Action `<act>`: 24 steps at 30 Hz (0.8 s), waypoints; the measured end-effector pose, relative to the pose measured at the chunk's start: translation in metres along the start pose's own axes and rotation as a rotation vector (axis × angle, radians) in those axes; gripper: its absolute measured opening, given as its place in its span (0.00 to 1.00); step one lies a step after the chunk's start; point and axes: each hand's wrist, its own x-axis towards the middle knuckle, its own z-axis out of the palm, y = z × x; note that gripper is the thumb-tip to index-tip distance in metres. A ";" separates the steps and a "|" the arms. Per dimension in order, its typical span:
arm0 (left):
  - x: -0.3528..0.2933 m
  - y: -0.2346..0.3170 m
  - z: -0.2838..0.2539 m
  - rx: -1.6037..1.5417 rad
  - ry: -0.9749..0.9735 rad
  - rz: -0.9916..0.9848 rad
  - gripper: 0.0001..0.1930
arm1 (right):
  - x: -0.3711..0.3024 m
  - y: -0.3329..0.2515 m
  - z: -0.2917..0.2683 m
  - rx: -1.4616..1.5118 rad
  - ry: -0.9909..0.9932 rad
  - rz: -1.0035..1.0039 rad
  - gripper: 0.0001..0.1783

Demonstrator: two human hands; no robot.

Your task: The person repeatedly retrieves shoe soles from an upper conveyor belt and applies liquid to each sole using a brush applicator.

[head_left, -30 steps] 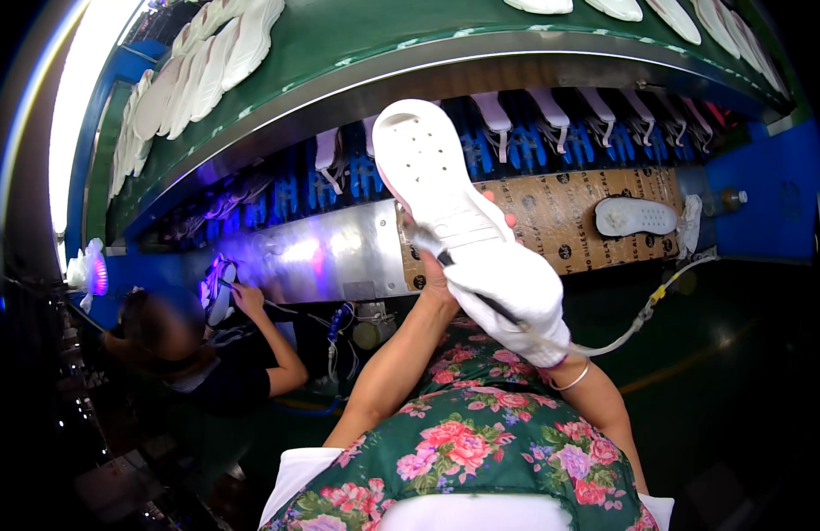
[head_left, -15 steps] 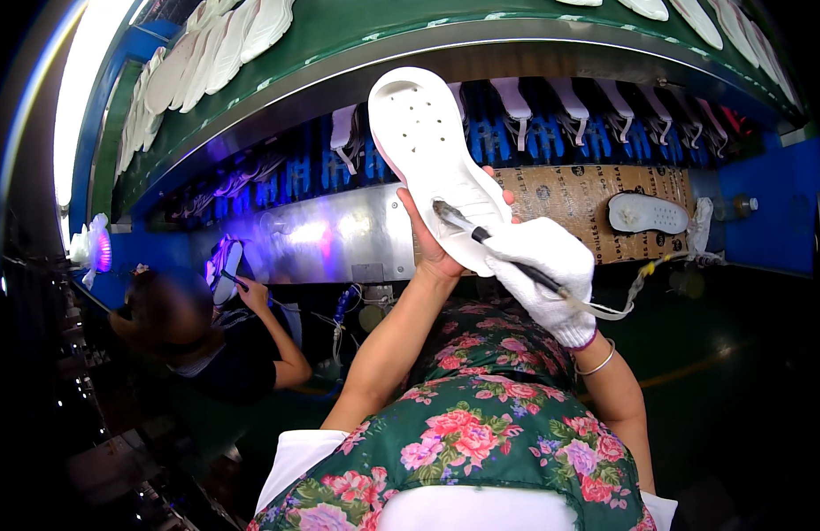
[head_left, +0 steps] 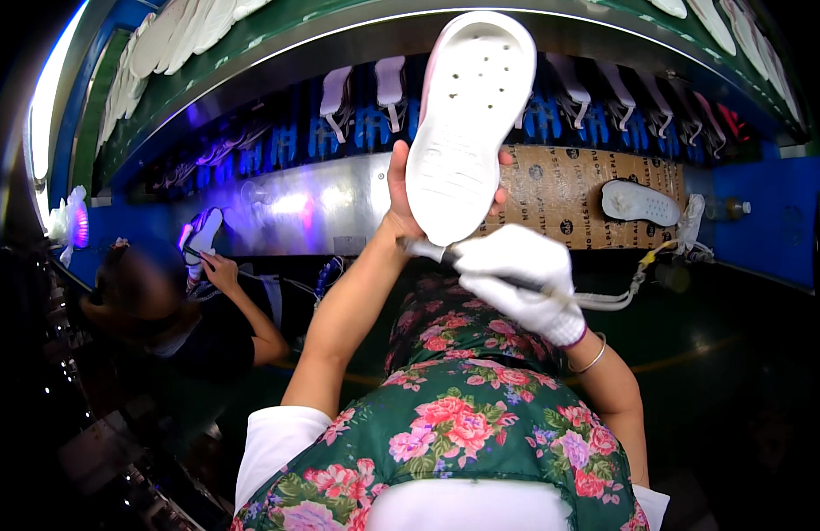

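Note:
My left hand (head_left: 401,190) grips a white shoe sole (head_left: 467,124) from behind and holds it upright, tread side toward me, in front of the conveyor. My right hand (head_left: 516,279), in a white glove, is closed on a thin dark tool (head_left: 423,250) whose tip touches the lower heel edge of the sole. A pale hose (head_left: 618,296) runs from the tool off to the right. My flowered apron (head_left: 463,425) fills the lower middle.
A curved conveyor (head_left: 277,53) carries rows of white soles (head_left: 184,26) above and shoe uppers on blue holders (head_left: 388,88) below. A cardboard panel (head_left: 569,190) and another white sole (head_left: 640,202) lie at right. At left another person (head_left: 175,310) handles a shoe under purple light.
My left hand has raised the sole higher and turned it more upright. My gloved right hand has slid down from the sole's heel to below it, tool tip now at the lower edge.

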 end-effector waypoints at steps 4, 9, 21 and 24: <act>0.006 0.009 -0.008 0.128 -0.065 -0.189 0.54 | -0.006 0.013 -0.002 -0.217 0.010 -0.097 0.11; 0.014 0.013 -0.023 0.152 -0.244 -0.234 0.49 | -0.014 0.001 -0.003 0.099 -0.048 0.062 0.11; 0.017 0.028 -0.010 0.254 -0.034 -0.408 0.47 | -0.024 -0.001 0.009 -0.214 -0.016 -0.107 0.16; 0.021 0.028 -0.016 0.057 -0.147 -0.386 0.44 | -0.016 -0.008 -0.003 0.092 0.047 0.097 0.11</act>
